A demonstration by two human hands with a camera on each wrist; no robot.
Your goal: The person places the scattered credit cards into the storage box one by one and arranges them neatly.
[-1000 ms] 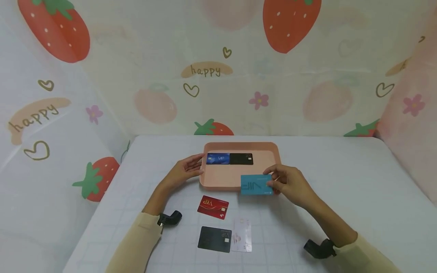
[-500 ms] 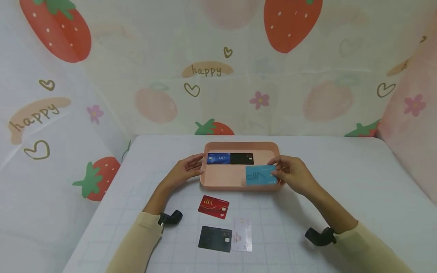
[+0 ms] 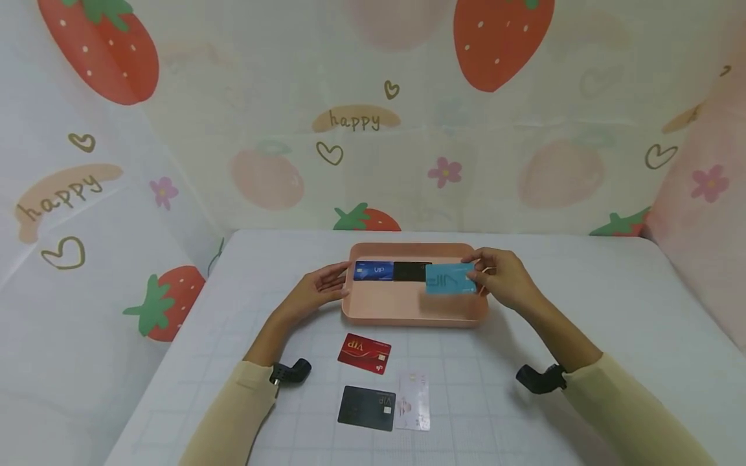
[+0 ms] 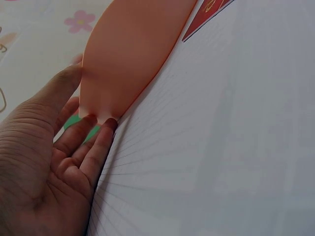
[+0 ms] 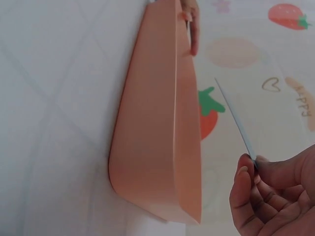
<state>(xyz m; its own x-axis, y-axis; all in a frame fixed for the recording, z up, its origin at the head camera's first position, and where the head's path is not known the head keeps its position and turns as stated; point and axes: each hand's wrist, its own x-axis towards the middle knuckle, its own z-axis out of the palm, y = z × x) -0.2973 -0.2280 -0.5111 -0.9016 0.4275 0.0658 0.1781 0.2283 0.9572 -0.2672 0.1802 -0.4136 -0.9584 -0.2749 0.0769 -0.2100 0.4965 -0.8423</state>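
Teal card (image 3: 447, 279) has been carried from the front edge of the tray (image 3: 384, 307) toward the back, and is held raised over the right end, pinched in the right grip (image 3: 501, 278). The black card (image 3: 410, 272) is now slightly overlapped in view, so alignment seems nearly reached. The left end is touched by the left grip (image 3: 316, 287), fingers spread.

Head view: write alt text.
The right hand pinches a turquoise VIP card over a peach tray holding a blue VIP card and black card; the left hand touches the tray. A red card, gray card and whitish card lie in front.
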